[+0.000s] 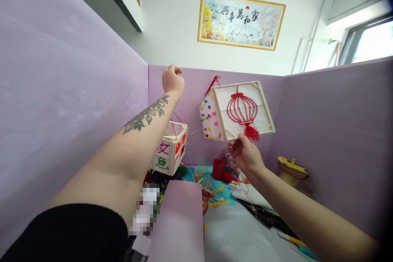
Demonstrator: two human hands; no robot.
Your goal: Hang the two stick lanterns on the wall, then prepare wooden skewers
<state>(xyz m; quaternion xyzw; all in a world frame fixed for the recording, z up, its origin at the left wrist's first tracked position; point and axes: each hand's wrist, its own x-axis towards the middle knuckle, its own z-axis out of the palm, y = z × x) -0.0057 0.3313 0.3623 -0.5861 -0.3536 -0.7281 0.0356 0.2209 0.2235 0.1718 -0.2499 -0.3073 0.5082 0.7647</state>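
Left to right: the left hand (172, 80), raised near the top edge of the lilac partition (61, 102), is closed into a fist on thin red strings, from which a small stick-framed lantern (170, 151) hangs below the forearm, its paper sides painted with characters. The right hand (245, 154) pinches the lower edge of a second lantern (236, 110), tilted in the air, its white panel bearing a red thread lantern motif and its side panel dotted with coloured beads; the fingers (235, 147) close on the frame beside the red tassel (251, 132). Both lanterns look light, stiff at the sticks and fragile at the paper, best held by frame or string. Craft scraps cover the table (239, 229) below.
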